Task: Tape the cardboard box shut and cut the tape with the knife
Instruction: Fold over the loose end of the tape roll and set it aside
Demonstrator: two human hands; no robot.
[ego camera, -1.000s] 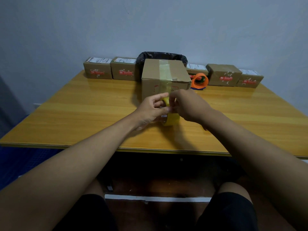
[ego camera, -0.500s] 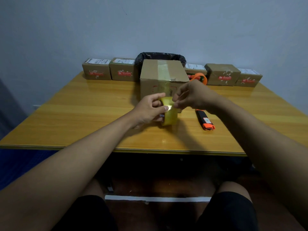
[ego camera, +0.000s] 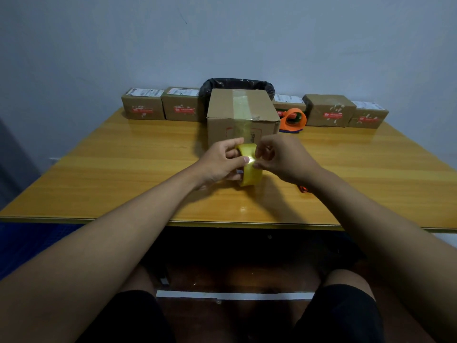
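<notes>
Since half a second ago the right hand (ego camera: pixel 284 157) has dropped from the box front, covering most of the knife (ego camera: pixel 303 188). Mid-frame on the wooden table (ego camera: pixel 123 169), the cardboard box (ego camera: pixel 242 115) stands behind the yellow tape roll (ego camera: pixel 249 164). The left hand (ego camera: pixel 222 162) grips the roll; right fingertips pinch at its edge.

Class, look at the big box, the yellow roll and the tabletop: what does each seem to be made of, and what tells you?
Big box: matte brown corrugated cardboard, judging by its creased flaps.
Yellow roll: glossy translucent plastic tape; it glints.
Tabletop: wood-grain, probably lacquered or laminate, given the shiny reflections.
</notes>
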